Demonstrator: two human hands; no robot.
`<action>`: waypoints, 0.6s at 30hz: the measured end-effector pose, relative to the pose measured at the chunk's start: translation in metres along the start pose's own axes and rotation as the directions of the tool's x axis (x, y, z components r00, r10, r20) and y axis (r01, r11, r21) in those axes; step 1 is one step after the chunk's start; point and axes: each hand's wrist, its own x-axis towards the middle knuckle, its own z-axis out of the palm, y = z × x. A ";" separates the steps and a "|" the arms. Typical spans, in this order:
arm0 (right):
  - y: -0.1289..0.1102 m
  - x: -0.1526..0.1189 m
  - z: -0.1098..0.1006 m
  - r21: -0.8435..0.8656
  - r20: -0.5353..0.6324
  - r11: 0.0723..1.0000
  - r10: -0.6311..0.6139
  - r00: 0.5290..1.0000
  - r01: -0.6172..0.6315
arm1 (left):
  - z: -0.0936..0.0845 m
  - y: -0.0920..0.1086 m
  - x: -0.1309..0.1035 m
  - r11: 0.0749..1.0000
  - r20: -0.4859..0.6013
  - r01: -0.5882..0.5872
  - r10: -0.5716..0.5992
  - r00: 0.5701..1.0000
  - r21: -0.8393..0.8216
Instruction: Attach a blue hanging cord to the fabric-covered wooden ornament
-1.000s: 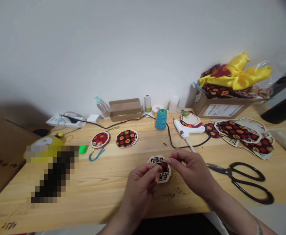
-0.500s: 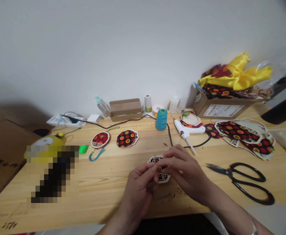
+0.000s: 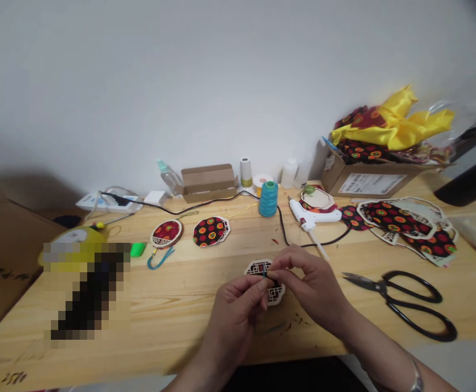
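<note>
Thumb and fingers of my left hand and my right hand meet in a pinch at the front middle of the table. Between them is a short blue-green cord, its ends hidden by my fingertips. Just beneath and behind the fingers is a pale lattice-cut ornament with dark red patterned fabric inside; my hands cover part of it. I cannot tell whether the ornament is gripped or lies on the wood. Beyond my hands stands a cone of teal thread.
Open black-handled scissors lie to the right. Behind are a white glue gun with its black cable and several fabric pieces. An octagonal patch and a round ornament with blue cord lie left. A carton holds fabric.
My right hand's fingers have drawn into a tighter pinch beside the left fingertips. The cord and more of the lattice ornament now show. My left hand has barely moved.
</note>
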 end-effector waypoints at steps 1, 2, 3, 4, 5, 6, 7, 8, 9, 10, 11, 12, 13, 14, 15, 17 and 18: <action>0.000 0.000 0.000 0.004 -0.011 0.999 0.035 0.999 -0.035 | 0.000 0.000 0.000 1.000 -0.003 0.003 -0.003 1.000 0.008; 0.001 0.000 0.000 0.009 -0.019 0.998 0.060 0.998 -0.060 | -0.001 -0.001 0.001 1.000 -0.008 0.008 -0.008 1.000 0.017; 0.001 0.000 0.000 0.018 -0.026 0.997 0.074 0.997 -0.073 | -0.002 -0.001 0.002 1.000 -0.018 0.014 -0.013 1.000 0.025; 0.000 0.000 -0.002 0.034 -0.024 0.997 0.076 0.997 -0.076 | -0.003 -0.001 0.003 0.999 -0.032 0.018 -0.017 0.999 0.029; -0.001 0.000 -0.004 0.051 -0.005 0.996 0.070 0.998 -0.070 | -0.004 0.000 0.004 0.999 -0.048 0.018 -0.017 0.999 0.030; -0.003 -0.001 -0.006 0.067 0.031 0.996 0.053 0.998 -0.055 | -0.005 0.000 0.005 1.000 -0.062 0.014 -0.012 0.998 0.027; -0.005 -0.002 -0.009 0.078 0.090 0.997 0.023 0.996 -0.030 | -0.006 0.001 0.005 1.000 -0.071 0.010 -0.008 0.997 0.023; -0.008 -0.003 -0.011 0.083 0.170 0.997 -0.014 0.985 0.000 | -0.006 0.002 0.006 1.000 -0.074 0.007 -0.006 0.997 0.018; -0.010 -0.005 -0.013 0.089 0.254 0.996 -0.050 0.966 0.028 | -0.006 0.003 0.006 1.000 -0.070 0.009 -0.008 0.998 0.013; -0.011 -0.005 -0.014 0.100 0.324 0.994 -0.076 0.943 0.046 | -0.006 0.004 0.006 1.000 -0.062 0.014 -0.014 0.998 0.008; -0.012 -0.006 -0.015 0.113 0.360 0.992 -0.086 0.929 0.048 | -0.005 0.004 0.005 1.000 -0.054 0.021 -0.020 0.998 0.002; -0.012 -0.005 -0.014 0.127 0.355 0.991 -0.075 0.932 0.031 | -0.004 0.005 0.005 1.000 -0.049 0.026 -0.026 0.998 -0.008; -0.011 -0.005 -0.012 0.142 0.316 0.990 -0.044 0.948 -0.001 | -0.003 0.005 0.004 0.999 -0.045 0.030 -0.030 0.999 -0.016; -0.010 -0.003 -0.010 0.157 0.251 0.987 0.000 0.968 -0.040 | -0.001 0.005 0.003 0.999 -0.041 0.031 -0.032 0.999 -0.019; -0.008 -0.001 -0.007 0.170 0.184 0.982 0.049 0.982 -0.081 | 0.000 0.004 0.003 0.999 -0.035 0.032 -0.032 0.999 -0.015; -0.005 0.002 -0.003 0.198 0.092 0.968 0.135 0.987 -0.151 | 0.001 0.004 0.001 0.999 -0.016 0.035 -0.035 0.999 0.011; -0.003 0.003 -0.001 0.213 0.073 0.961 0.165 0.984 -0.177 | 0.001 0.004 0.001 0.999 -0.006 0.036 -0.036 0.999 0.028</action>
